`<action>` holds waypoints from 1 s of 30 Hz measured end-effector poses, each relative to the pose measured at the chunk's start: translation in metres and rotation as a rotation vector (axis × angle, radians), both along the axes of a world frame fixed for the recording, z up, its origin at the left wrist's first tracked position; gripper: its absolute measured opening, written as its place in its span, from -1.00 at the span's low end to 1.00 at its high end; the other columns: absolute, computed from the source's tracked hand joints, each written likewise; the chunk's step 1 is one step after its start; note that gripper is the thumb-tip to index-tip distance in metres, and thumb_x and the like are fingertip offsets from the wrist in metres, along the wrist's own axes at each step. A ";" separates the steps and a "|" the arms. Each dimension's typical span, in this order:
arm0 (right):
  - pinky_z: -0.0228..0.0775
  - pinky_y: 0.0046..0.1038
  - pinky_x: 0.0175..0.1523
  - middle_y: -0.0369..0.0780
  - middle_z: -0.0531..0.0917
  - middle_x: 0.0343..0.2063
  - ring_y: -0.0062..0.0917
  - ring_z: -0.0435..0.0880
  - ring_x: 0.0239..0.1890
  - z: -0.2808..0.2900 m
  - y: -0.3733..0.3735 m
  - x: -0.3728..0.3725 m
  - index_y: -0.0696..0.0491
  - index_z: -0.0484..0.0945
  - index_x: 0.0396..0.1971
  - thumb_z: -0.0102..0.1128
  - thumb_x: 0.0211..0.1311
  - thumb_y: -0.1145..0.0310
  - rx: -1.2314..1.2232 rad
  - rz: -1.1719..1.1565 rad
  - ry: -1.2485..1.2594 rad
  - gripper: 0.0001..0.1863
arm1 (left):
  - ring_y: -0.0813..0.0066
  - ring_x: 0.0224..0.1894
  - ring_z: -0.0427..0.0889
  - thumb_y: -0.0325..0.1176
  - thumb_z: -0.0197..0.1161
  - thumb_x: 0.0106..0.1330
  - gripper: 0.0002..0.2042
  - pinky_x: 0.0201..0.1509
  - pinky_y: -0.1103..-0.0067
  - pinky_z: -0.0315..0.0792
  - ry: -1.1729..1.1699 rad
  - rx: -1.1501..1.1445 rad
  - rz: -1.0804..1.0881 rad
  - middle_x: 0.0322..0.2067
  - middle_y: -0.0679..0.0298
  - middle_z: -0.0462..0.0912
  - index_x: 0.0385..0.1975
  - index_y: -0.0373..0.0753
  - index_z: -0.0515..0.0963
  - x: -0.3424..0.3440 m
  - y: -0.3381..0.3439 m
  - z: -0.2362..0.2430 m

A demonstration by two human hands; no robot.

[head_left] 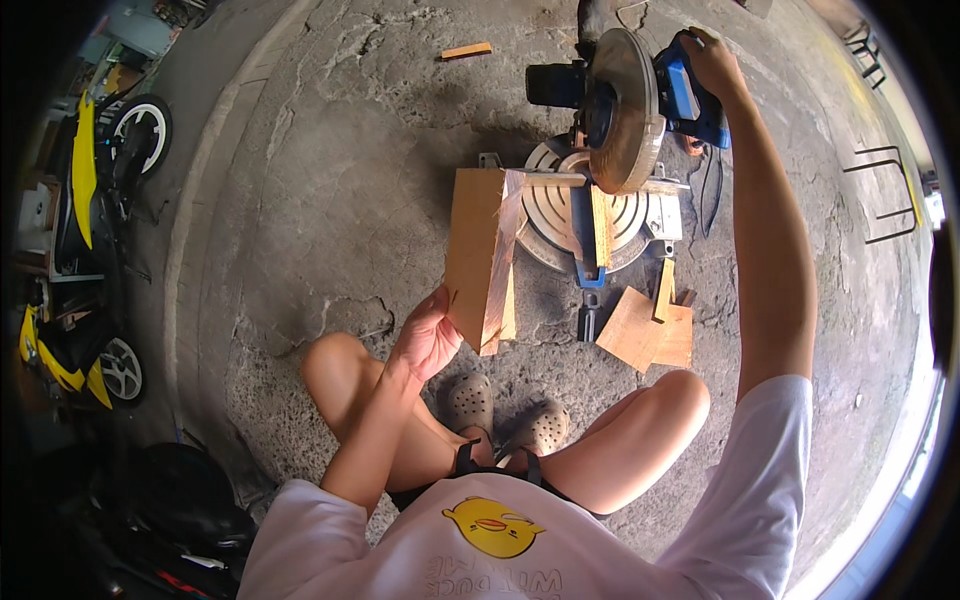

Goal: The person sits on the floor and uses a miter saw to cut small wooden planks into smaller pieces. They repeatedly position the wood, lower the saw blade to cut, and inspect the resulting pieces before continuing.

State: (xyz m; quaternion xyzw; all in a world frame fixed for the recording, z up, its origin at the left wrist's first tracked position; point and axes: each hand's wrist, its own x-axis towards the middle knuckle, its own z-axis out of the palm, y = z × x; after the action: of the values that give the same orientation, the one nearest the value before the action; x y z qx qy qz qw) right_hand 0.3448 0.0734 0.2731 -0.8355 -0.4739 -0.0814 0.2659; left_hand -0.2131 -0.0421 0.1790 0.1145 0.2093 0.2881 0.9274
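Currently, the left hand (430,338) grips the lower left edge of the wooden board (473,250), with the thumb against its broad brown face. The board is raised at an angle to the left of the miter saw (625,110), above the concrete floor (340,220). Its rough, pale edge faces right, and lighter wood shows behind its lower part. In this view the board's upper end overlaps the left side of the saw base; contact between the two cannot be determined.

The right hand (714,66) is closed around the blue handle (690,95) of the saw, with the arm extended forward. The round blade guard (625,110) is positioned over the rear of the slotted turntable (545,215). A narrow wood strip (602,228) lies on the turntable, directly below the guard in the view. A black knob (589,318) is located at the front of the blue turntable arm (592,272).

On the floor, to the right of the knob, flat wood offcuts (628,330) overlap, with a slim wood piece (664,290) across them. A separate small stick (467,51) lies well apart, beyond the saw to the left.
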 end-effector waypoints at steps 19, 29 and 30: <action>0.41 -0.17 0.09 0.02 0.57 -0.06 -0.13 0.55 0.02 -0.231 -0.197 -0.240 0.15 0.45 -0.02 0.29 0.06 -0.12 -0.495 -0.229 0.347 -0.32 | 0.41 0.07 0.58 -0.27 -0.05 0.49 -0.69 0.20 0.45 0.47 -0.104 0.020 0.051 0.03 0.19 0.58 0.09 -0.29 0.40 0.004 0.016 0.031; 0.50 -0.18 -0.05 -0.07 0.68 -0.25 -0.18 0.66 -0.13 -0.239 -0.217 -0.240 0.13 0.60 -0.37 0.15 0.05 0.36 -0.593 -0.273 0.291 -0.81 | 0.40 0.12 0.54 -0.26 -0.06 0.49 -0.67 0.25 0.44 0.42 -0.104 0.102 0.076 0.07 0.19 0.54 0.12 -0.29 0.38 -0.013 0.022 0.022; 0.50 -0.19 -0.03 -0.05 0.68 -0.26 -0.18 0.66 -0.12 -0.233 -0.237 -0.230 0.14 0.60 -0.34 0.16 0.07 0.35 -0.660 -0.298 0.285 -0.80 | 0.40 0.12 0.54 -0.26 -0.05 0.49 -0.67 0.26 0.44 0.42 -0.102 0.113 0.074 0.07 0.20 0.54 0.12 -0.29 0.38 -0.006 0.021 0.024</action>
State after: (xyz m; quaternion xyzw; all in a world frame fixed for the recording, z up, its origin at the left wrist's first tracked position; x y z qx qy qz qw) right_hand 0.1148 -0.1637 0.0398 -0.9387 -0.3064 0.1547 0.0315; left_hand -0.2187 -0.0214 0.2026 0.1438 0.1495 0.3391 0.9176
